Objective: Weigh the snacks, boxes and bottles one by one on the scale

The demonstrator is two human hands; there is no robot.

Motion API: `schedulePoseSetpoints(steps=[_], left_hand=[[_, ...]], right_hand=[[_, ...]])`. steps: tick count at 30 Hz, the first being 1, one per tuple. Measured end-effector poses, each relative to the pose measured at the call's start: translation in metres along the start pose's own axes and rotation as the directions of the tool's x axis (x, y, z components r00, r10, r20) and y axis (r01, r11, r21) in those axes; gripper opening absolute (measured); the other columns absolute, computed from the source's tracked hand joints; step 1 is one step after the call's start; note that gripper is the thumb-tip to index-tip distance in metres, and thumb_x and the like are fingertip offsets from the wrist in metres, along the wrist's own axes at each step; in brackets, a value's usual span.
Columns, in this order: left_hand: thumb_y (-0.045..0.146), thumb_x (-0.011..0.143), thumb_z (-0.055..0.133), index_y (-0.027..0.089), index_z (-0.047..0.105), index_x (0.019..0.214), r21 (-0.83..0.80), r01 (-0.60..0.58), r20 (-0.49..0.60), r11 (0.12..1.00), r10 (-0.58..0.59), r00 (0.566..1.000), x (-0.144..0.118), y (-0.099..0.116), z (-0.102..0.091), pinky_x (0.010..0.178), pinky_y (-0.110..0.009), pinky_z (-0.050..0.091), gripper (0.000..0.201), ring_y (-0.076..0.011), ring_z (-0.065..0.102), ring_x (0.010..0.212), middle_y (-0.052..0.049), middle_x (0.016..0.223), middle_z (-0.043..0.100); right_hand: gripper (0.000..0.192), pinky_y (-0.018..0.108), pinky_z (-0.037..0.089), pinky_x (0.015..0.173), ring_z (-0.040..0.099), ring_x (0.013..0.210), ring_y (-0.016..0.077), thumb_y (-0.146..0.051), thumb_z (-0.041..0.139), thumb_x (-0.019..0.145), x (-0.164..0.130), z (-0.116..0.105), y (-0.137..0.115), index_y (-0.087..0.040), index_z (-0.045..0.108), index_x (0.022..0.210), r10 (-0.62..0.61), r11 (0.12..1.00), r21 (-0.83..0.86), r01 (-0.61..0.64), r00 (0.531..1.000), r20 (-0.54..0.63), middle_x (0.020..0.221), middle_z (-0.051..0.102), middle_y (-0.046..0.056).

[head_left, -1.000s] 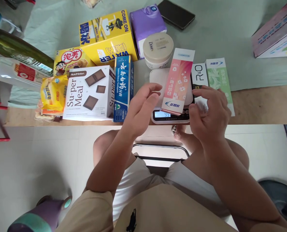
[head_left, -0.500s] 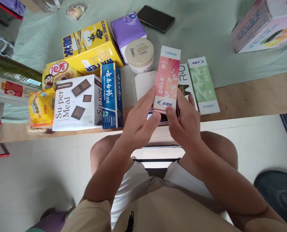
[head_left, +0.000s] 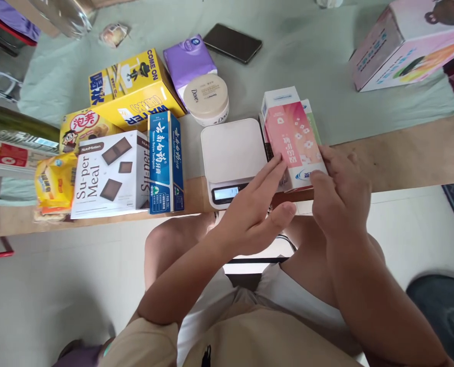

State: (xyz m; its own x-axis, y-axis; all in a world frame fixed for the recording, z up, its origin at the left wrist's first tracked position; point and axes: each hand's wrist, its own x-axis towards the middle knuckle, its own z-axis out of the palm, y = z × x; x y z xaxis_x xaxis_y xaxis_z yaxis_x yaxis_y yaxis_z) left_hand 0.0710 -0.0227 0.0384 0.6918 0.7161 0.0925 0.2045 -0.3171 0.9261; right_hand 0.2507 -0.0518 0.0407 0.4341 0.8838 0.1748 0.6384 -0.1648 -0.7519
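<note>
A pink toothpaste box (head_left: 290, 135) with white flowers lies tilted over the boxes at the right of the kitchen scale (head_left: 232, 151). My right hand (head_left: 342, 196) grips its lower right side, thumb on the near end. My left hand (head_left: 253, 214) has its fingers stretched out flat, their tips touching the box's left side. The scale's plate is bare and its small display (head_left: 226, 193) is lit. Under the pink box, a green box (head_left: 311, 118) shows only at its edge. The white and black box beneath is almost wholly hidden.
Left of the scale stand a blue toothpaste box (head_left: 160, 163), a white Su-per Meal box (head_left: 110, 176), a yellow drink carton (head_left: 135, 86) and a Dove jar (head_left: 207, 99). A phone (head_left: 232, 42) lies farther back. A large pink box (head_left: 406, 48) stands at the right. The wooden table edge (head_left: 395, 165) runs in front.
Both hands have moved right with the pink box, from above the scale to over the boxes beside it. The scale's plate and display now show. My left hand's grip has loosened.
</note>
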Motion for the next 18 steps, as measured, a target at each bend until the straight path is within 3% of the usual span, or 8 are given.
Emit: schedulePoseSetpoints(steps=[3,5,7,10,12,15,18], left_hand=[[0.07,0.108,0.03,0.018,0.041,0.165,0.015,0.051,-0.041,0.999,-0.05,0.998,-0.004,0.003,-0.003,0.139,-0.048,0.033,0.078,-0.0291,0.033,0.168,-0.017,0.178,0.035],[0.068,0.109,0.03,0.016,0.047,0.159,0.031,0.031,-0.097,0.999,-0.028,0.995,-0.007,0.002,-0.009,0.135,-0.046,0.039,0.074,-0.0278,0.042,0.163,-0.019,0.172,0.045],[0.063,0.109,0.034,0.014,0.052,0.151,0.101,0.024,-0.205,0.995,-0.003,0.979,-0.008,0.0,-0.017,0.13,-0.045,0.045,0.067,-0.0277,0.052,0.154,-0.021,0.161,0.055],[0.055,0.106,0.048,0.015,0.055,0.146,0.252,0.195,-0.396,0.948,-0.083,0.914,-0.011,-0.005,-0.034,0.125,-0.05,0.048,0.057,-0.0306,0.056,0.146,-0.021,0.153,0.059],[0.051,0.101,0.056,0.017,0.053,0.148,0.27,0.348,-0.455,0.898,-0.2,0.868,-0.013,-0.007,-0.044,0.127,-0.055,0.044,0.059,-0.034,0.052,0.15,-0.02,0.157,0.055],[0.053,0.1,0.056,0.019,0.046,0.155,0.202,0.481,-0.443,0.853,-0.358,0.822,-0.019,-0.008,-0.054,0.132,-0.062,0.036,0.066,-0.038,0.042,0.158,-0.02,0.167,0.045],[0.053,0.103,0.054,0.02,0.04,0.161,0.1,0.523,-0.401,0.847,-0.446,0.8,-0.026,-0.008,-0.057,0.134,-0.066,0.03,0.068,-0.0392,0.036,0.163,-0.019,0.172,0.04]], right_hand=[[0.039,0.074,0.028,0.132,0.077,0.11,0.0282,-0.026,0.049,0.089,0.0,0.002,0.014,-0.026,0.075,0.118,-0.03,0.999,-0.017,0.031,0.999,0.013,0.103,0.083,0.004],[0.035,0.077,0.028,0.132,0.077,0.115,0.0306,-0.026,0.052,0.09,0.0,0.003,0.019,-0.026,0.075,0.116,-0.062,0.998,-0.02,0.061,0.998,-0.008,0.106,0.083,0.004],[0.035,0.075,0.037,0.128,0.075,0.124,0.0326,-0.025,0.053,0.09,-0.002,0.003,0.018,-0.025,0.074,0.118,-0.154,0.988,-0.013,0.153,0.982,-0.113,0.113,0.082,0.006],[0.033,0.048,0.063,0.102,0.077,0.111,0.0257,-0.019,0.057,0.088,-0.019,0.003,0.003,-0.025,0.072,0.117,-0.402,0.9,0.045,0.434,0.865,-0.301,0.109,0.079,0.006],[0.029,0.037,0.064,0.086,0.074,0.087,0.0186,-0.016,0.06,0.085,-0.039,0.008,-0.013,-0.024,0.069,0.111,-0.542,0.798,0.174,0.578,0.813,-0.214,0.094,0.076,0.003],[0.018,0.044,0.056,0.113,0.069,0.074,0.0146,-0.015,0.058,0.086,-0.07,0.02,-0.034,-0.024,0.063,0.1,-0.625,0.762,0.3,0.574,0.773,0.108,0.079,0.072,-0.003],[0.007,0.044,0.04,0.128,0.066,0.07,0.0121,-0.017,0.058,0.088,-0.088,0.03,-0.043,-0.023,0.059,0.091,-0.602,0.794,0.251,0.554,0.774,0.198,0.072,0.069,-0.007]])
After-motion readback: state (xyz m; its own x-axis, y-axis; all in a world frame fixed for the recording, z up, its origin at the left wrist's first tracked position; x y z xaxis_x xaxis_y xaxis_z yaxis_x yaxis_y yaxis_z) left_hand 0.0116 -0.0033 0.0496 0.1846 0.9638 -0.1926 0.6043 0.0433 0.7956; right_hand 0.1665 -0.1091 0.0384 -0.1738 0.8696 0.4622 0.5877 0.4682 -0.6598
